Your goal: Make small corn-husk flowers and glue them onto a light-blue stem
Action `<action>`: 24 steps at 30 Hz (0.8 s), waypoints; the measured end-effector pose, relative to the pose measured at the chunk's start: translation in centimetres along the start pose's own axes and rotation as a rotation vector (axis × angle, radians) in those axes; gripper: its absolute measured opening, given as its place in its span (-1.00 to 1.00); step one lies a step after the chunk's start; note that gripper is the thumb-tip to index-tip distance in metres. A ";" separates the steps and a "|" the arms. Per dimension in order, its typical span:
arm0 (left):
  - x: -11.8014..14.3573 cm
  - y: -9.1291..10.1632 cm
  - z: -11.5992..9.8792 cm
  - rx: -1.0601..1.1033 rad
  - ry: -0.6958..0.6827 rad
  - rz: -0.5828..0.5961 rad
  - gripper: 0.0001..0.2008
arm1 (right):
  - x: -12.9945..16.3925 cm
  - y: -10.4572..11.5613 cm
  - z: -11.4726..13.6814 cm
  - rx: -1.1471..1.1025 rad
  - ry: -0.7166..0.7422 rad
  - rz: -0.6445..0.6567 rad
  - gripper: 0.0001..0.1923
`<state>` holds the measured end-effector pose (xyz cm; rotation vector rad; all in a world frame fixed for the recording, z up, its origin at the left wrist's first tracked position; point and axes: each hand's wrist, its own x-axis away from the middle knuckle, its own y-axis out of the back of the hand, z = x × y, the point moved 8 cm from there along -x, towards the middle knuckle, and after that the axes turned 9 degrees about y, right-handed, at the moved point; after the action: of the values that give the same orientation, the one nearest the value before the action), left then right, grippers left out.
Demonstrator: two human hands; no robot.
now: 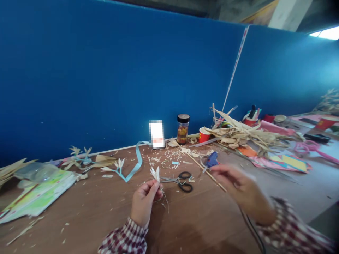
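My left hand [147, 199] pinches the base of a small white flower [155, 174] with pointed petals, which looks made of dried husk. Thin fibres trail below the fingers. Just beyond it lie scissors [182, 181] with black handles, their blades toward the flower. My right hand [238, 190] is smeared by motion, its fingertips at a blue glue gun [212, 159]. Whether they grip it or only reach it cannot be made out. A dark cord [250, 225] runs below the right hand. Another white flower [119, 165] with a light-blue ribbon [137, 158] lies to the left.
A lidded jar [182, 130], a red paper cup [204, 134] and a pixelated white object [157, 134] stand along the blue partition [119, 77]. Dried husks [243, 132] pile up at right, near coloured paper [288, 163]. A thin stick [203, 167] and scraps litter the table [106, 218].
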<state>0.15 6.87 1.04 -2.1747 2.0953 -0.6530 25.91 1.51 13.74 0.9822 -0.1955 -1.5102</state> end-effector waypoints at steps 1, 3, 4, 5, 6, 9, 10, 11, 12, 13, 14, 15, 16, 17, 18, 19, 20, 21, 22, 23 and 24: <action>0.1 -0.2 0.0 -0.007 -0.005 0.017 -0.79 | -0.4 -2.4 1.4 -0.123 0.011 0.041 -0.79; 0.3 -0.4 -0.1 -0.018 -0.010 0.047 -0.81 | -1.4 -7.1 2.8 -0.326 -0.002 0.101 -0.77; 0.3 -0.5 -0.1 -0.021 -0.011 0.060 -0.82 | -1.8 -9.5 2.9 -0.415 -0.040 0.135 -0.75; 0.4 -0.6 -0.1 -0.020 -0.011 0.072 -0.82 | -2.2 -11.6 2.5 -0.494 -0.093 0.157 -0.75; 0.4 -0.7 -0.1 -0.018 -0.012 0.080 -0.83 | -2.6 -13.5 2.1 -0.556 -0.140 0.170 -0.75; 0.4 -0.5 -0.4 -0.004 -0.028 0.067 -0.84 | -3.2 -16.6 0.3 -0.678 -0.247 0.115 -0.76; 0.4 -0.4 -0.5 0.003 -0.033 0.055 -0.85 | -3.3 -17.2 -0.3 -0.705 -0.271 0.104 -0.77; 0.3 -0.2 -0.5 0.009 -0.036 0.044 -0.85 | -3.3 -17.6 -0.7 -0.730 -0.290 0.109 -0.77; 0.3 -0.2 -0.6 0.015 -0.035 0.039 -0.85 | -3.3 -18.0 -0.9 -0.752 -0.304 0.130 -0.76; 0.3 -0.2 -0.6 0.020 -0.030 0.041 -0.85 | -3.3 -18.3 -1.1 -0.774 -0.316 0.155 -0.74; 0.3 -0.2 -0.5 0.025 -0.023 0.047 -0.85 | -3.2 -18.6 -1.1 -0.800 -0.325 0.178 -0.73; 0.3 -0.4 -0.5 0.032 -0.015 0.056 -0.85 | -3.2 -18.7 -1.1 -0.834 -0.332 0.192 -0.71; 0.4 -0.5 -0.4 0.040 -0.006 0.064 -0.85 | -3.2 -18.8 -1.0 -0.874 -0.339 0.199 -0.71; 0.4 -0.7 -0.4 0.051 0.004 0.070 -0.85 | -3.1 -19.0 -0.9 -0.920 -0.347 0.207 -0.70; 0.5 -0.8 -0.3 0.059 0.014 0.077 -0.85 | -3.0 -19.1 -0.7 -0.969 -0.359 0.219 -0.70; 0.6 -1.0 -0.2 0.065 0.024 0.082 -0.84 | -2.9 -19.4 -0.6 -1.016 -0.378 0.234 -0.71; 0.7 -1.1 -0.2 0.066 0.032 0.089 -0.84 | -2.8 -19.6 -0.5 -1.058 -0.402 0.245 -0.71; 0.7 -1.3 -0.1 0.064 0.038 0.095 -0.84 | -2.6 -19.8 -0.5 -1.095 -0.428 0.253 -0.71; 0.8 -1.3 -0.1 0.061 0.041 0.100 -0.84 | -2.5 -20.0 -0.6 -1.124 -0.452 0.255 -0.71; 0.8 -1.4 0.0 0.055 0.043 0.102 -0.84 | -2.4 -20.1 -0.7 -1.144 -0.471 0.251 -0.71; 0.8 -1.3 0.0 0.049 0.044 0.103 -0.84 | -2.3 -20.1 -0.7 -1.157 -0.483 0.247 -0.72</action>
<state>1.40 6.21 1.68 -2.0301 2.1712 -0.7405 11.28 8.38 1.51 -0.3200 0.2116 -1.2901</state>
